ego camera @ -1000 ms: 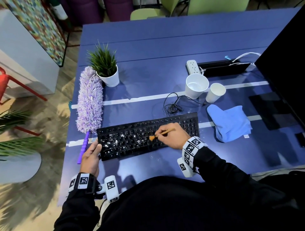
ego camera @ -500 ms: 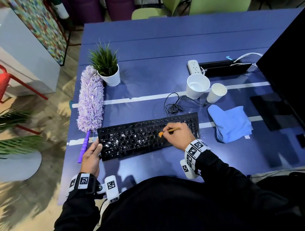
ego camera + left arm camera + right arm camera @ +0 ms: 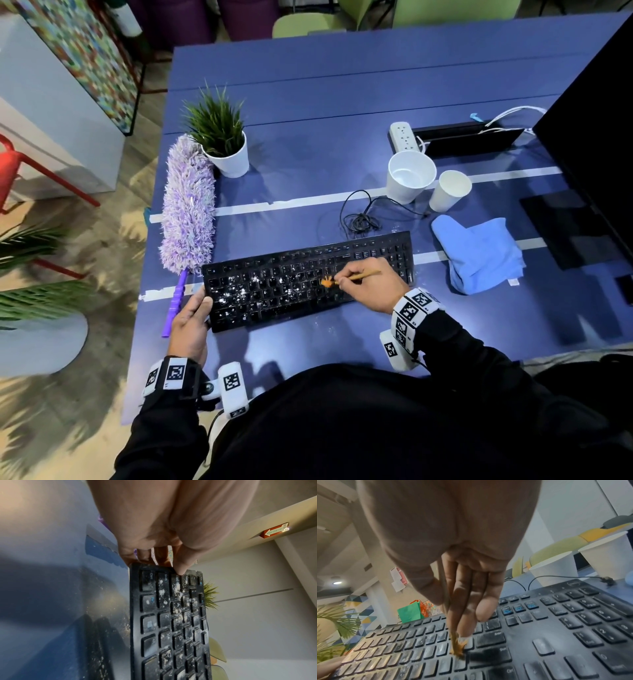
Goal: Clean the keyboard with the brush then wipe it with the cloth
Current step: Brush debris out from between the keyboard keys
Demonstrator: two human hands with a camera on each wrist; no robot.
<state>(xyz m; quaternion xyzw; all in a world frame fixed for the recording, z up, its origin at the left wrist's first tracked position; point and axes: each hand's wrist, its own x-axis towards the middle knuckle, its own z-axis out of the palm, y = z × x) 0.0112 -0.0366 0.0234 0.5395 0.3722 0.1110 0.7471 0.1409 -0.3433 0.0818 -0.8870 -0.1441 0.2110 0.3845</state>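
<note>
A black keyboard [image 3: 291, 284] lies near the table's front edge, its left half speckled with white crumbs [image 3: 239, 291]. My right hand [image 3: 366, 286] pinches a thin wooden brush [image 3: 359, 275]; its orange bristles [image 3: 326, 282] splay on the keys right of centre, also seen in the right wrist view as bristles [image 3: 458, 647] on the keyboard [image 3: 539, 628]. My left hand [image 3: 191, 318] grips the keyboard's left end, thumb on top [image 3: 180, 566] of the dusty keyboard [image 3: 169, 622]. A blue cloth [image 3: 479, 253] lies crumpled to the right of the keyboard.
A purple duster [image 3: 186, 212] lies left of the keyboard, beside a potted plant [image 3: 222, 144]. Two white paper cups [image 3: 409, 176] [image 3: 448, 190] and a coiled black cable [image 3: 359, 219] sit behind the keyboard. A power strip [image 3: 404, 135] and a dark monitor [image 3: 589, 137] stand at the right.
My right hand swept the brush right and back over the keys right of centre; the bristles now splay flat. My left hand stayed on the keyboard's left end.
</note>
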